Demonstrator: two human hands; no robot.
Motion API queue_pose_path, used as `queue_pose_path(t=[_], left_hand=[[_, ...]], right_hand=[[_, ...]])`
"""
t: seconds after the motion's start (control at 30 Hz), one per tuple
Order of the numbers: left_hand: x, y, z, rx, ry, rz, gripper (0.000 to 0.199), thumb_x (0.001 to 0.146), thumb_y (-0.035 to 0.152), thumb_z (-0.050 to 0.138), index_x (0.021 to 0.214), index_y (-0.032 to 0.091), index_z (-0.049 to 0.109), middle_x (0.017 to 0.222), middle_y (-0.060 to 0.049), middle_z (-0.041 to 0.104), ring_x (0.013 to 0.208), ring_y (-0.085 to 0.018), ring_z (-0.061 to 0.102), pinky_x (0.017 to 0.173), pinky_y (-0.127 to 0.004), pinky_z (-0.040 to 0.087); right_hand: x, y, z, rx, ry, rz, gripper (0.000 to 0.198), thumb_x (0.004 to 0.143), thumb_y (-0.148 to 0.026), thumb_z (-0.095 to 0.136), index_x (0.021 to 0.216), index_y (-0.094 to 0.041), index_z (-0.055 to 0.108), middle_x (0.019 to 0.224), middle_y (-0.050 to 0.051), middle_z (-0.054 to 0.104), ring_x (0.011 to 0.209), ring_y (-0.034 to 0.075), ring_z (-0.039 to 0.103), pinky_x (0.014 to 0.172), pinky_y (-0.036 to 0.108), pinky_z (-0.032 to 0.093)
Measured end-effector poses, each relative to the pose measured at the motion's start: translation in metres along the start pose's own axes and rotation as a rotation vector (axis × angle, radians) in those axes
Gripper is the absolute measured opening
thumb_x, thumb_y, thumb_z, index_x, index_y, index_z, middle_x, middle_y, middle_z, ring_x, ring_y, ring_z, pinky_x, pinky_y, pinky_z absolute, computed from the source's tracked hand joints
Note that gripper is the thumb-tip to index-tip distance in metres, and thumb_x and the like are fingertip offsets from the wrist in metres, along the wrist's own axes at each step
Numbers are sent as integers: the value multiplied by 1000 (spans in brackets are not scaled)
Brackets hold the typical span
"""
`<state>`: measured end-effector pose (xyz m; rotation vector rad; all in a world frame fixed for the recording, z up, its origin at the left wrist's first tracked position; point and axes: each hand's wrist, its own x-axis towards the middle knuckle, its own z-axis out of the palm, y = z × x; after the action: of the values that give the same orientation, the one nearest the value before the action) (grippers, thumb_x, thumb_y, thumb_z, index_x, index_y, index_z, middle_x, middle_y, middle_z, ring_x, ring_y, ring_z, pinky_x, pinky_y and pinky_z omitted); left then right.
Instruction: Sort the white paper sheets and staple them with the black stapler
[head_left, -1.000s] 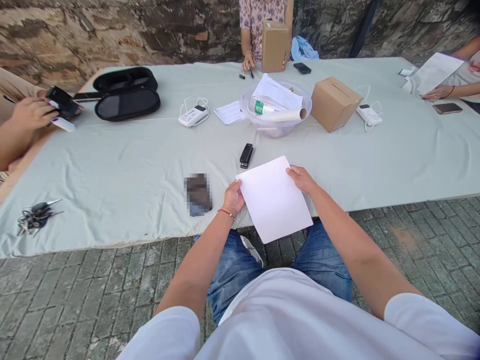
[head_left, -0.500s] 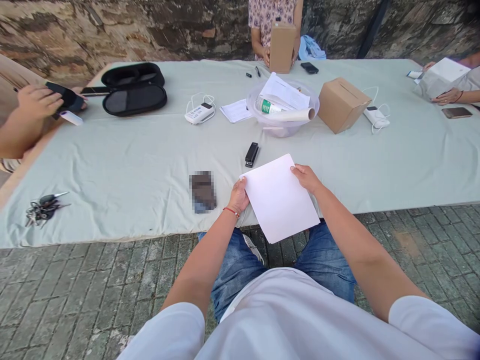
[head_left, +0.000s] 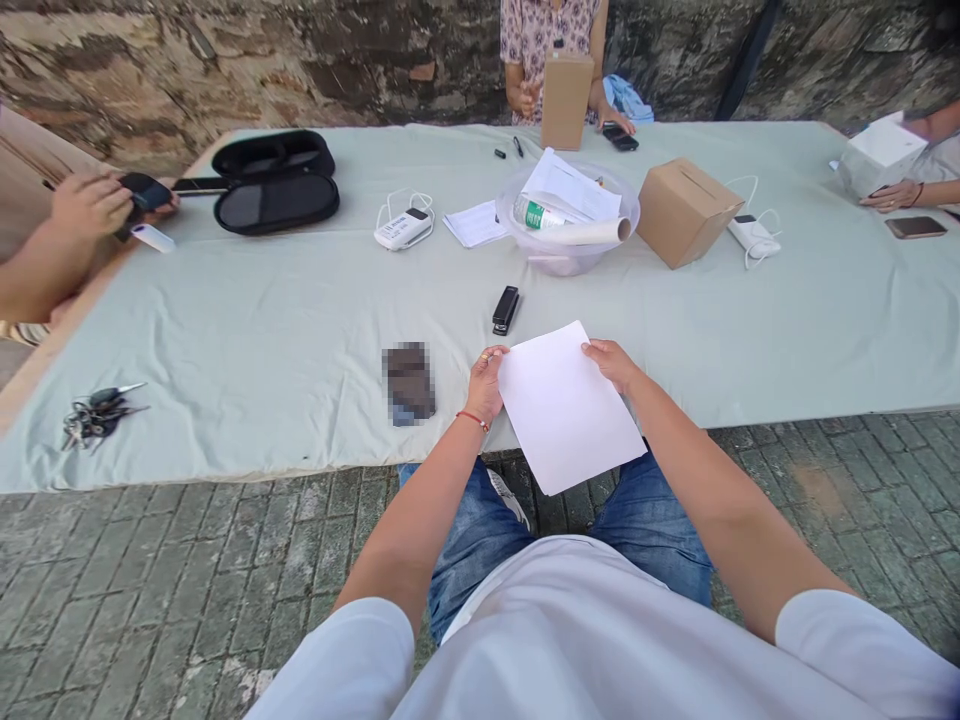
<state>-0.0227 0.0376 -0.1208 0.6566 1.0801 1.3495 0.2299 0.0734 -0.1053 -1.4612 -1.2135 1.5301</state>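
Note:
White paper sheets [head_left: 570, 410], seemingly a thin stack, are held out over the table's front edge, tilted with the lower end above my lap. My left hand [head_left: 487, 385] pinches the upper left corner, thumb on top. At the upper right corner, my right hand [head_left: 611, 364] grips the paper with its thumb over the face; the other fingers are hidden underneath. A black stapler [head_left: 505, 310] lies just beyond the paper. To the left of my left hand is a dark, pixelated item [head_left: 409, 385] whose kind I cannot make out.
A clear plastic basin [head_left: 568, 262] holds papers, a bottle and a cardboard tube. Nearby stand a cardboard box [head_left: 686, 215] and white power strips [head_left: 405, 229]. Keys [head_left: 99, 415] and a black case [head_left: 277, 200] lie left. Other people sit at the far side and both ends.
My left hand and the paper have shifted slightly right, the paper's top edge lower. Across the table, a person's hand has moved from the upright box onto a phone.

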Motion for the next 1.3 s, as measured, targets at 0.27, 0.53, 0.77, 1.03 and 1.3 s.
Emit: queue_pose_path(t=[0.27,0.53,0.77,1.03,1.3], left_hand=[[0,-4,-1,-22,0,5,35,80,47,66,103,21,62,86,-2,64,75,-16,60,68,-29,48],[0,-5,0,4,43,43,27,81,45,62,90,20,62,88,-2,64,78,-16,59,69,-28,47],[2,-8,-1,-32,65,14,31,80,47,64,95,20,62,86,-2,63,75,-16,58,69,-29,46],[0,-8,5,63,137,63,25,84,44,61,80,20,57,80,0,57,73,-14,52,72,-27,44],[-2,-5,10,104,169,59,18,87,36,56,80,20,57,80,0,55,72,-13,49,72,-26,42]], right_hand=[[0,5,1,48,10,2,31,74,-48,72,86,-20,69,76,3,69,84,23,62,78,34,47],[0,9,1,5,40,-27,26,76,-45,72,81,-20,66,73,1,67,83,23,59,78,35,47],[0,9,1,33,45,-16,32,74,-47,71,91,-20,69,80,4,70,90,24,62,84,37,46],[1,11,-4,-14,22,-71,34,77,-57,65,86,-25,64,78,0,66,81,20,58,76,33,47],[-1,11,-4,-32,37,-84,32,78,-55,64,81,-24,60,72,-1,62,72,18,54,66,30,45]])
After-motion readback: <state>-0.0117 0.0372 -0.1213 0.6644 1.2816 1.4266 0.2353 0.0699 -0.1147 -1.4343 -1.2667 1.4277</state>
